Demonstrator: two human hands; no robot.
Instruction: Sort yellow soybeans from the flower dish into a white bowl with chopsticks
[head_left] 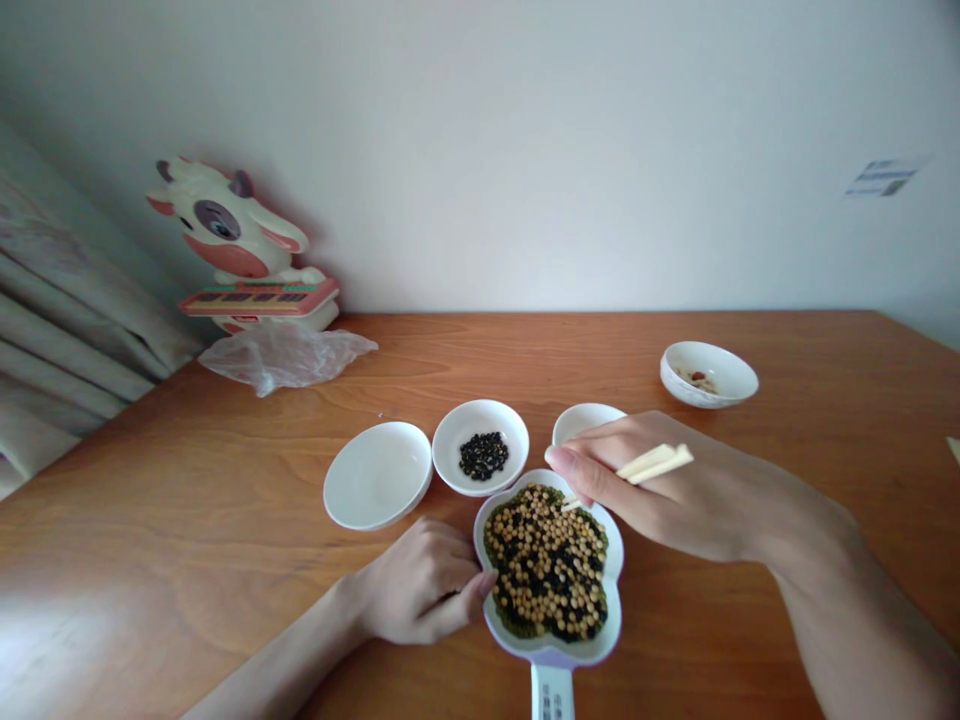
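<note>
Slantwise, right hand (660, 490) reaches, pinching chopsticks (654, 463)

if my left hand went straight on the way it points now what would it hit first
Most likely the wall of the white handled pan: the left hand points at its left side, thumb at the rim. Whether the fingers would slip underneath is unclear.

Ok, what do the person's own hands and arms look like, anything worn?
The left hand and right hand are bare, with no gloves, rings or watch visible. The forearms are uncovered, with no sleeves in view.
</note>
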